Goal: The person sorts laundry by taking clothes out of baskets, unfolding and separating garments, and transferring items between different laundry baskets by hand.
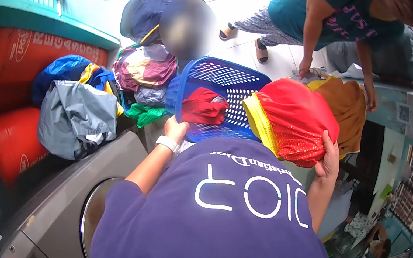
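Note:
My left hand (176,129), with a white band on the wrist, is closed on the near left rim of a blue plastic laundry basket (227,63). The basket is tilted, its open side facing me, and a dark red garment (203,107) lies inside. On the right, my right hand (327,156) grips a shiny red garment (298,119) with a yellow edge. That garment hangs bunched beside the basket's right side. Its far side and the fingertips behind it are hidden.
A grey front-loading machine (64,224) stands to my left. Beyond it are red gas cylinders (12,141) and a grey cloth bundle (79,117). More clothes (146,68) are heaped past the basket. A person in a teal shirt (296,10) bends near a brown cloth (348,110).

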Tool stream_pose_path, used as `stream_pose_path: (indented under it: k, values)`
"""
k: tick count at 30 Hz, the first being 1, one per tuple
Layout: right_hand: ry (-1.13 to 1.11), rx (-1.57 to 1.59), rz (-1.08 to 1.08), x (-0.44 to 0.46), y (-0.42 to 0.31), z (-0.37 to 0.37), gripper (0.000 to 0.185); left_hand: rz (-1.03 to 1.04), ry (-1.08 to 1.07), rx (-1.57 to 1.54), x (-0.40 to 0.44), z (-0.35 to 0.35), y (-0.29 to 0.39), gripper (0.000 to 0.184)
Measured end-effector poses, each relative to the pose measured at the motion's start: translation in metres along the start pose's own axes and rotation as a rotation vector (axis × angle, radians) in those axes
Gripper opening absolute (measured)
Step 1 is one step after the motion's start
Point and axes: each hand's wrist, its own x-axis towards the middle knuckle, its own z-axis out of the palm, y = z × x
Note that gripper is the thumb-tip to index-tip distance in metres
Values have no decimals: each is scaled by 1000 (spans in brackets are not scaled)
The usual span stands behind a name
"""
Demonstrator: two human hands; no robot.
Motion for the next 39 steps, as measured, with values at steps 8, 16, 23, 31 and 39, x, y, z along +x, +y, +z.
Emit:
stream_pose_path:
  k: [8,16,23,31,39]
  values:
    - [-110,-120,60,18,19,20,38,-48,9,-143,-11,12,-17,27]
    - [-145,-232,90,22,30,37,40,-37,8,-70,-28,7,-11,30]
    - [-164,-281,82,22,29,45,42,-36,18,-99,-31,1,-12,27]
    - [-173,-262,51,19,25,51,39,-89,-24,-135,-19,-3,-24,35]
    - [-120,-244,-17,14,36,49,27,-87,-34,-119,-10,-2,-26,46]
